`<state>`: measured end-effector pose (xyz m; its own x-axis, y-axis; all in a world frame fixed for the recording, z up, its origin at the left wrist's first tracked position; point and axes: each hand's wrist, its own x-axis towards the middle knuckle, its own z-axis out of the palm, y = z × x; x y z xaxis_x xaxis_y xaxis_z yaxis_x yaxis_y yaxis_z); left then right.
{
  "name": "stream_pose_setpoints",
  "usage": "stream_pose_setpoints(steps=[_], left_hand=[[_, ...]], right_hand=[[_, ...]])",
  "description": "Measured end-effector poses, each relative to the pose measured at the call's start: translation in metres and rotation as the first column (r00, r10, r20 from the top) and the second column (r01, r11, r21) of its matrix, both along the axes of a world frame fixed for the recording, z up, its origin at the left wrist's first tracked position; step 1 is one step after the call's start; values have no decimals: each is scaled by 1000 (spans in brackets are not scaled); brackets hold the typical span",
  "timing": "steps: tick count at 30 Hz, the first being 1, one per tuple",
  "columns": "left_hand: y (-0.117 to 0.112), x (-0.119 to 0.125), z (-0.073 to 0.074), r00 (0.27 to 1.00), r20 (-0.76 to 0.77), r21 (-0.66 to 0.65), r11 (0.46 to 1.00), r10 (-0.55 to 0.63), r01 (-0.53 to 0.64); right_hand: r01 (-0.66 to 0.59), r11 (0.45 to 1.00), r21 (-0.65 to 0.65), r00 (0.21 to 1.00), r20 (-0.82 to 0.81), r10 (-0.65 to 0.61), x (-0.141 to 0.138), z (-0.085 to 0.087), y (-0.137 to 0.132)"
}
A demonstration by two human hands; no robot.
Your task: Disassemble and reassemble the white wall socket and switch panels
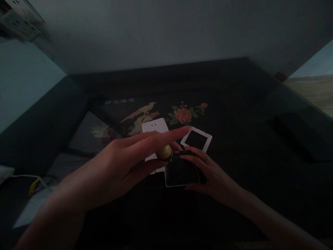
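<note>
My left hand (125,152) is closed around a screwdriver (164,152), of which the yellow rounded handle shows; its tip is hidden. Against its right side lies the black back of a wall socket (180,173) with a thin white rim. My right hand (210,173) grips this socket by its right part, fingers on top and thumb at the near edge. Partly under my left hand is a white socket panel (159,124) with two slots. Just beyond my right fingers a white square frame (208,142) rests on the dark table.
The dark table top (234,208) bears a bird and a peony picture (182,114). A dark flat box-like thing (299,135) is at the right. White and yellow cables (32,187) lie at the left. A pale wall (161,34) rises behind, and power strips (22,24) sit top left.
</note>
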<state>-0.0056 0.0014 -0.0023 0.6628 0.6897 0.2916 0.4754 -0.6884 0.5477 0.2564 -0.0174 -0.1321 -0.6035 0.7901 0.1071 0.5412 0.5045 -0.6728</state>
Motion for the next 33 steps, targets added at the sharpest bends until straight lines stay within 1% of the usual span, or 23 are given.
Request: stream_pose_setpoints(steps=[4,6,11,16,20,23,25,27,28,31,33], left_hand=[[2,4,-3,998,60,108,994,12,-19],[2,8,-4,998,64,165,986,20,-30],[-4,11,-2,989,46,266,952,143,-150],[-9,14,-3,979,32,311,928,204,-203],[-12,17,-2,969,20,350,906,246,-237],[-13,15,1,975,23,319,923,220,-216],[-14,14,2,973,46,293,928,228,-232],[-15,13,4,969,63,254,936,238,-246],[-15,12,4,972,53,219,947,228,-234],[-16,7,6,995,-15,85,992,98,-97],[-16,5,7,999,-20,30,999,27,-26]], right_hand=[[2,1000,6,1000,-1,-2,0,0,0],[-3,1000,16,1000,-3,3,0,0,0],[1,1000,23,1000,8,-1,0,0,0],[-4,1000,24,1000,12,4,0,-1,0],[4,1000,10,1000,10,-4,0,-2,0],[10,1000,-17,1000,13,-9,0,0,0],[12,999,-34,1000,16,-12,-1,1,0],[11,999,-36,1000,17,-10,-1,2,0],[8,1000,-30,1000,15,-8,-1,1,0],[0,1000,3,1000,7,0,0,-1,0],[-3,1000,16,1000,5,3,0,-2,0]])
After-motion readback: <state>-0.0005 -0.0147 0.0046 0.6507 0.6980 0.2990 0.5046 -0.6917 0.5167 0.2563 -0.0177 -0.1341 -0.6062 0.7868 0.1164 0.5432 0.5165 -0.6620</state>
